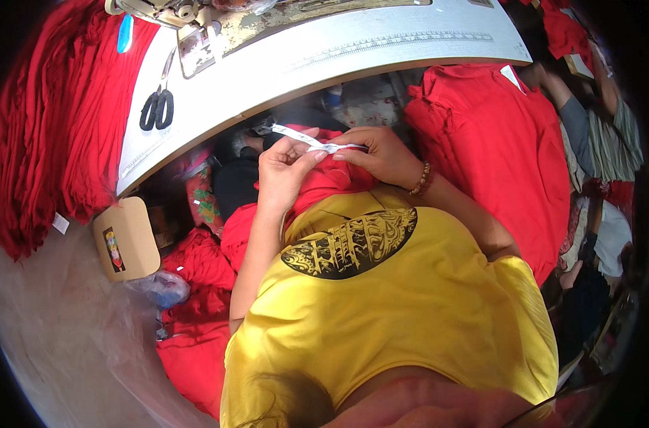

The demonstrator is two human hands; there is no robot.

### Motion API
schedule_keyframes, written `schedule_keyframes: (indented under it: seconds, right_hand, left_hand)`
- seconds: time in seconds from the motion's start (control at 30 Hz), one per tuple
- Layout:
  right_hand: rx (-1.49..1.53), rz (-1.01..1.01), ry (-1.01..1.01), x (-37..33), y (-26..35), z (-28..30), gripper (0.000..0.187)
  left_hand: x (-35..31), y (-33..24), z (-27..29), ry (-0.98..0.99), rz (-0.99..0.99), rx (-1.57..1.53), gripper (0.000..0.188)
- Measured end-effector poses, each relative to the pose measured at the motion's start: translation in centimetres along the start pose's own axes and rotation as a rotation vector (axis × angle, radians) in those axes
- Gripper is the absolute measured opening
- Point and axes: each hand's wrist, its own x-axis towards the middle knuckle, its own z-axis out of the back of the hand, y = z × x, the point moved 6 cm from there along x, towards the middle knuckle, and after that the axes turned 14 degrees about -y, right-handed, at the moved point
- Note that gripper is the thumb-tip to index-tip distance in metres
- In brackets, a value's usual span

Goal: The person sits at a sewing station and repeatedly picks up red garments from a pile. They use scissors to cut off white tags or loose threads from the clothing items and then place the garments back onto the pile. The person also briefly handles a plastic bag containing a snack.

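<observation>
Above my lap, both my hands pinch a narrow white strip [296, 134] with small dark marks, possibly a label tape. My left hand [285, 167] grips it between thumb and fingers, and a free end sticks up past that hand toward the table. Close beside it, my right hand [385, 153] pinches the other part, thumb toward the left thumb. The strip looks folded or bunched between the thumbs. Red fabric [324, 180] lies over my lap just under the hands.
A white table [253, 89] curves ahead, carrying a sewing machine [171, 11], black-handled scissors [157, 107], a blue-handled tool [125, 33] and a ruler [410, 39]. Red cloth piles flank me, left [53, 128] and right [496, 150]. A cardboard box [128, 239] stands left. Another person's limbs [556, 89] show at right.
</observation>
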Motion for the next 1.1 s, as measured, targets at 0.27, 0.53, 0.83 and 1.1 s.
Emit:
schedule_keyframes:
  seconds: [0.27, 0.53, 0.83, 1.1]
  right_hand:
    - [0.060, -0.069, 0.086, -0.1, -0.4, -0.5, 0.021]
    - [0.295, -0.296, 0.131, -0.3, -3.5, -0.7, 0.027]
    - [-0.016, -0.183, 0.080, 1.5, -1.8, -1.5, 0.022]
    - [0.230, -0.316, -0.087, 1.6, -2.9, -0.9, 0.020]
  left_hand:
    - [0.6, 1.1, 1.1, -0.095, -0.166, 0.013, 0.010]
    - [0.9, 1.7, 0.4, -0.120, -0.026, -0.036, 0.016]
    - [0.8, 1.3, 0.8, -0.099, -0.097, 0.000, 0.027]
    - [7.0, -12.3, 11.4, -0.666, -1.003, 0.936, 0.038]
